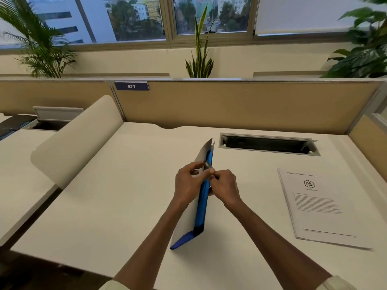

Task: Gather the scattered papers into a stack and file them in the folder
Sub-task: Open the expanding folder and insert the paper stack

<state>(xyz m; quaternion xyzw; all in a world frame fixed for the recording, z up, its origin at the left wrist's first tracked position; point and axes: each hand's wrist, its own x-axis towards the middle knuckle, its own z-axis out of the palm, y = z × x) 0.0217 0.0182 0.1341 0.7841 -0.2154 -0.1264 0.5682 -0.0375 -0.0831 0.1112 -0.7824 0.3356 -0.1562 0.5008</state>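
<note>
A blue folder stands on edge in the middle of the white desk, its covers close together and one pale cover facing left. My left hand grips the folder from the left side. My right hand pinches its upper edge from the right, at a small metal clasp. A neat stack of printed papers with a logo on the top sheet lies flat on the desk to the right, apart from both hands.
An open cable tray slot is set into the desk behind the folder. A tan partition with a "477" label closes the back. A curved white divider stands at the left. Potted plants line the window.
</note>
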